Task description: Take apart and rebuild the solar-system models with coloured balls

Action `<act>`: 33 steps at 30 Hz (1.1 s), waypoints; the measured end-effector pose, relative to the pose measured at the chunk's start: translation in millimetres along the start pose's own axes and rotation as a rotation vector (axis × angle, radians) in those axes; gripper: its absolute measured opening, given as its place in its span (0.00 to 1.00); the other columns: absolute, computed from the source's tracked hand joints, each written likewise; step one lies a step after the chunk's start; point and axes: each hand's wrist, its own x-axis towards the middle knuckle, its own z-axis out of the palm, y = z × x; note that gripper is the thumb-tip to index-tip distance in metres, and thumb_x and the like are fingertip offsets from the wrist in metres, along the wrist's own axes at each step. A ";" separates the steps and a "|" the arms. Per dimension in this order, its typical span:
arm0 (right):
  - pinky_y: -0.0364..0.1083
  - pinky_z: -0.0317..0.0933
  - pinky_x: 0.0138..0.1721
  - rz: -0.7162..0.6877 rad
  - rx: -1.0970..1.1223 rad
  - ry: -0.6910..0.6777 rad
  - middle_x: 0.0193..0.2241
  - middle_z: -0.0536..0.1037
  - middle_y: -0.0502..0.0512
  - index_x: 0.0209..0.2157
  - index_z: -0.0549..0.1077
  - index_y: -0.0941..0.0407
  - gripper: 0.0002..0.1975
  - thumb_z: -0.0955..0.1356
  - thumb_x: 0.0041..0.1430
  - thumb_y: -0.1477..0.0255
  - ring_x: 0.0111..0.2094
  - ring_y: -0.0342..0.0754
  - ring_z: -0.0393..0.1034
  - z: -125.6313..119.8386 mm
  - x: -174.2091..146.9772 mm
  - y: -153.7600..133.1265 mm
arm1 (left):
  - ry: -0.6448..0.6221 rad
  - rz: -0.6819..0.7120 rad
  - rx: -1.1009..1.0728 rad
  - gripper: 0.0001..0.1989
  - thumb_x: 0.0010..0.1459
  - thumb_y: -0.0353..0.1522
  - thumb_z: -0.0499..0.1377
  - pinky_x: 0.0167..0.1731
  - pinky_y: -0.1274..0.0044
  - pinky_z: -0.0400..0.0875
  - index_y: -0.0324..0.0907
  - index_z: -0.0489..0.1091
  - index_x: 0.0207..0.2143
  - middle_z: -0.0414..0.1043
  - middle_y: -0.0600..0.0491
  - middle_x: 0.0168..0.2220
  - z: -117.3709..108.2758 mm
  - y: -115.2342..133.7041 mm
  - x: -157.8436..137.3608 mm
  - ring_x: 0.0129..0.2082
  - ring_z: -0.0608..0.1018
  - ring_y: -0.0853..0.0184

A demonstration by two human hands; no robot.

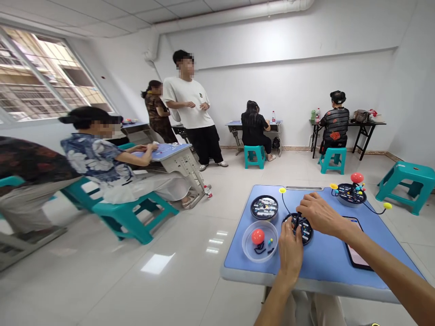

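On the desk in front of me is a round black base (pixel 307 234) with a printed, coloured face, part of a small planet model. My left hand (pixel 290 246) closes its fingers on the dark parts at the base's middle. From above, my right hand (pixel 321 213) pinches a thin black arm piece (pixel 299 216) there; my fingers partly hide it. A curved black rod with a yellow disc (pixel 282 190) at its tip rises from the base. Left of my hands, a clear round tub (pixel 245 253) holds a red ball (pixel 258 236), small coloured beads and black pieces.
Another round black base (pixel 264 208) lies at the desk's back left. An assembled planet model (pixel 351 199) with a red ball stands at the back right. A phone (pixel 356 258) lies beside my right forearm. Teal stools (pixel 408 179), other desks and several people are around the room.
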 end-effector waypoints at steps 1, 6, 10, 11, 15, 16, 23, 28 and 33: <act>0.49 0.48 0.41 -0.018 0.011 0.014 0.29 0.75 0.57 0.31 0.73 0.58 0.10 0.63 0.59 0.83 0.35 0.49 0.62 0.8 -4.1 -6.3 | 0.022 -0.013 -0.076 0.18 0.63 0.38 0.53 0.33 0.71 0.72 0.40 0.69 0.51 0.74 0.46 0.39 -6.3 4.8 -5.6 0.32 0.76 0.64; 0.49 0.51 0.41 -0.124 0.076 0.072 0.27 0.74 0.56 0.29 0.72 0.59 0.09 0.64 0.56 0.84 0.34 0.49 0.61 12.0 -22.0 -49.9 | -0.028 -0.231 -0.478 0.20 0.57 0.47 0.59 0.16 0.81 0.64 0.40 0.71 0.42 0.70 0.54 0.28 -42.8 24.9 -31.2 0.18 0.69 0.74; 0.50 0.54 0.42 -0.175 0.083 0.148 0.26 0.73 0.55 0.28 0.72 0.59 0.10 0.63 0.57 0.85 0.32 0.49 0.60 20.6 -26.1 -82.5 | -0.056 -0.330 -0.566 0.20 0.52 0.48 0.63 0.13 0.83 0.59 0.39 0.70 0.34 0.66 0.58 0.21 -69.1 28.3 -43.8 0.17 0.67 0.74; 0.51 0.55 0.42 -0.187 0.089 0.168 0.26 0.73 0.55 0.28 0.72 0.58 0.11 0.62 0.57 0.85 0.32 0.49 0.60 20.9 -26.1 -88.6 | -0.051 -0.326 -0.559 0.20 0.51 0.47 0.63 0.13 0.83 0.60 0.39 0.70 0.34 0.65 0.58 0.21 -74.5 27.7 -46.2 0.18 0.67 0.74; 0.53 0.61 0.45 -0.202 0.204 0.335 0.35 0.76 0.59 0.38 0.73 0.58 0.13 0.61 0.59 0.85 0.41 0.52 0.65 13.7 -31.5 -100.1 | 0.033 -0.309 -0.513 0.19 0.52 0.45 0.63 0.16 0.82 0.63 0.40 0.72 0.39 0.67 0.58 0.22 -93.8 22.8 -52.9 0.18 0.67 0.74; 0.54 0.61 0.48 -0.173 0.262 0.414 0.41 0.76 0.61 0.43 0.72 0.58 0.15 0.60 0.59 0.85 0.46 0.53 0.65 11.4 -35.4 -99.7 | 0.057 -0.306 -0.496 0.19 0.53 0.45 0.63 0.17 0.82 0.64 0.40 0.73 0.40 0.67 0.58 0.21 -98.3 21.6 -53.6 0.18 0.67 0.75; 0.47 0.67 0.34 0.511 1.046 0.675 0.31 0.76 0.55 0.40 0.73 0.55 0.08 0.67 0.61 0.67 0.31 0.48 0.71 35.1 -63.4 -103.7 | 0.087 -0.241 -0.434 0.16 0.56 0.43 0.60 0.18 0.80 0.69 0.40 0.76 0.37 0.68 0.56 0.24 -113.2 23.3 -55.5 0.17 0.69 0.74; 0.44 0.64 0.26 0.623 1.587 0.492 0.21 0.73 0.50 0.32 0.74 0.57 0.18 0.70 0.55 0.55 0.22 0.45 0.67 55.3 -54.9 -128.5 | 0.015 -0.222 -0.421 0.18 0.56 0.44 0.60 0.14 0.81 0.67 0.39 0.77 0.35 0.70 0.54 0.27 -101.2 29.4 -62.0 0.17 0.68 0.75; 0.44 0.62 0.26 0.749 1.711 0.594 0.20 0.73 0.50 0.26 0.72 0.57 0.21 0.72 0.49 0.52 0.22 0.44 0.65 55.9 -50.4 -138.6 | -0.035 -0.193 -0.392 0.14 0.55 0.41 0.61 0.14 0.82 0.67 0.40 0.77 0.36 0.70 0.53 0.30 -94.6 28.2 -68.3 0.17 0.68 0.75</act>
